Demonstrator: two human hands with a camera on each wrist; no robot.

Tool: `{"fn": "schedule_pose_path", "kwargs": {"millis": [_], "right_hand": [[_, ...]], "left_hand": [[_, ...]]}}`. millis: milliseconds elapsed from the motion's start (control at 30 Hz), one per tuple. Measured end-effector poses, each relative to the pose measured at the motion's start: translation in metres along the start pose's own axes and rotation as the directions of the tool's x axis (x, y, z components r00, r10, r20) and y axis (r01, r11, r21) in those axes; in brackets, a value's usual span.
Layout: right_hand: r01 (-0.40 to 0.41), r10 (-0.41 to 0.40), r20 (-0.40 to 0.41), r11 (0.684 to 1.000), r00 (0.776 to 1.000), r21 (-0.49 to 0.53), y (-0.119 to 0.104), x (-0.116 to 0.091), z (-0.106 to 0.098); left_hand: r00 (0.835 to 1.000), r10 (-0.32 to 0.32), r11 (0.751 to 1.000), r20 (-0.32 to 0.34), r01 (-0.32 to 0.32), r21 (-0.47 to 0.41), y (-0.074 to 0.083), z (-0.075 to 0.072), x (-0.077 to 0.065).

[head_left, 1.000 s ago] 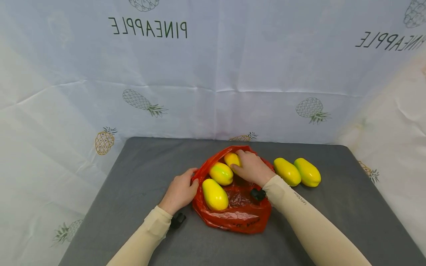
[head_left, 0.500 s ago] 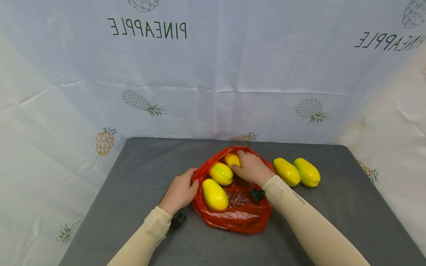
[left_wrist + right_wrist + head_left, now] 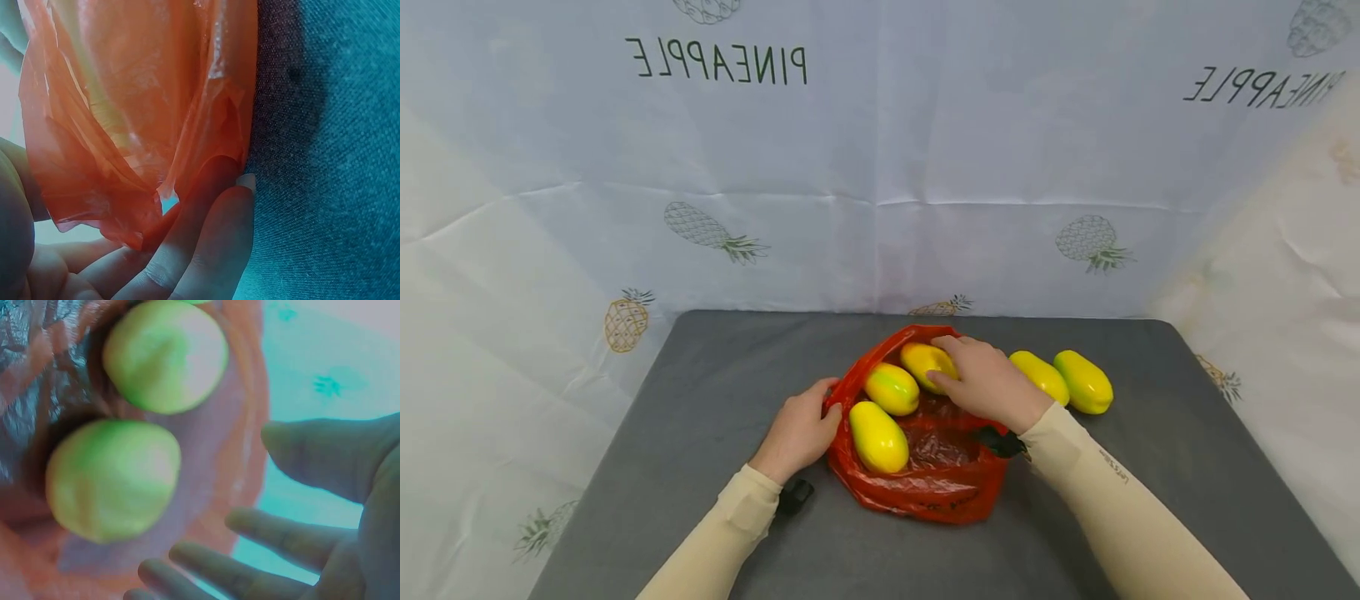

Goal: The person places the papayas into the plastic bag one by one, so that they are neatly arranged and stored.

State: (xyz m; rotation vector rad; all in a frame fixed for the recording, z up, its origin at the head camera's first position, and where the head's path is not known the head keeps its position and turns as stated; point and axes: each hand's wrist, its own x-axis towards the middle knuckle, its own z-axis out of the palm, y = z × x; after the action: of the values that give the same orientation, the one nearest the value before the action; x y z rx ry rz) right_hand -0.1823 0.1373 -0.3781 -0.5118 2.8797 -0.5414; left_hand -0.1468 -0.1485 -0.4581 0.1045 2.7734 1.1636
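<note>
A red plastic bag [image 3: 940,504] lies on the table with its mouth spread. Inside it are three oblong, mango-like yellow fruits: one near the front [image 3: 878,437], one in the middle [image 3: 891,389] and one at the back [image 3: 921,364]. My left hand [image 3: 797,429] pinches the bag's left rim between thumb and fingers; the left wrist view shows the thin film [image 3: 125,206] gathered there. Above the back fruit is my right hand [image 3: 988,379]. Its fingers [image 3: 300,537] are spread in the right wrist view, apart from the two fruits seen there, and hold nothing.
Two more yellow fruits, one nearer the bag [image 3: 1041,377] and one farther right [image 3: 1084,382], lie on the grey table [image 3: 737,358] past my right hand. A white cloth printed with pineapples [image 3: 880,150] hangs behind the table and along both sides.
My right hand has let go of the back fruit and drawn slightly up and right, uncovering more of it. The left hand keeps its grip on the bag. The head view has shifted slightly.
</note>
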Motion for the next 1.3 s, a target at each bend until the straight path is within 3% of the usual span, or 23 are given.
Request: {"fn": "schedule_pose_path", "kwargs": {"millis": [200, 433, 667, 867, 1000, 1300], "right_hand": [[0.013, -0.013, -0.095, 1.000, 0.995, 0.001, 0.017, -0.023, -0.019], [-0.062, 0.077, -0.171, 0.994, 0.982, 0.091, 0.057, -0.046, -0.029], [-0.180, 0.209, -0.244, 0.974, 0.947, 0.136, 0.104, -0.067, -0.024], [-0.232, 0.275, -0.314, 0.958, 0.909, 0.166, 0.138, -0.076, -0.019], [-0.261, 0.312, -0.318, 0.946, 0.895, 0.194, 0.157, -0.079, -0.016], [-0.351, 0.411, -0.232, 0.900, 0.882, 0.259, 0.192, -0.083, -0.006]], "left_hand": [[1.000, -0.002, 1.000, 0.006, 0.002, 0.001, 0.001, 0.000, -0.001], [1.000, -0.012, 1.000, 0.007, 0.012, -0.002, -0.001, 0.001, -0.002], [1.000, -0.019, 1.000, 0.014, 0.019, -0.010, -0.001, 0.001, -0.002], [1.000, -0.021, 1.000, 0.018, 0.021, 0.000, 0.001, 0.002, 0.000], [1.000, -0.022, 1.000, 0.020, 0.022, 0.000, 0.002, 0.002, -0.001], [1.000, -0.014, 1.000, 0.001, 0.014, -0.005, 0.004, 0.003, -0.001]]}}
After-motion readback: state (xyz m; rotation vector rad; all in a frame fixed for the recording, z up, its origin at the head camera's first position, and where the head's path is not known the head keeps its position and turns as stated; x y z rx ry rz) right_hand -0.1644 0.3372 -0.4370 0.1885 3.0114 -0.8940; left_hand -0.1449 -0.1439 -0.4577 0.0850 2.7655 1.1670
